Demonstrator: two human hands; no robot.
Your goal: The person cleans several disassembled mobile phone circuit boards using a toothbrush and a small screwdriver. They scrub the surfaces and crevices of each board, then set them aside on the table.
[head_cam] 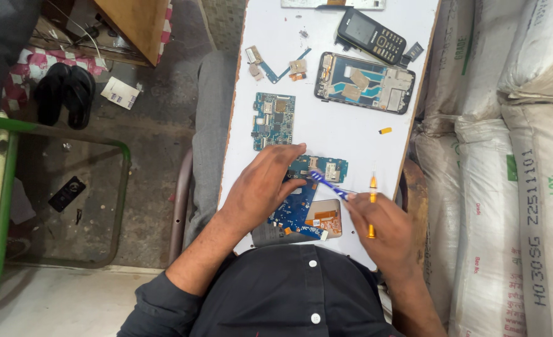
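Blue circuit board (301,209) lies flat on the white worktop (326,134) under my left hand (261,184), fingers spread to pin it. My right hand (382,231) pinches a blue tool (327,185) over it, an orange screwdriver (372,203) tucked alongside.

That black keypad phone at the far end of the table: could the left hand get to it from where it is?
Probably yes. The left hand rests on a blue circuit board; nothing tall stands between it and the keypad phone, only flat parts lying on the white table.
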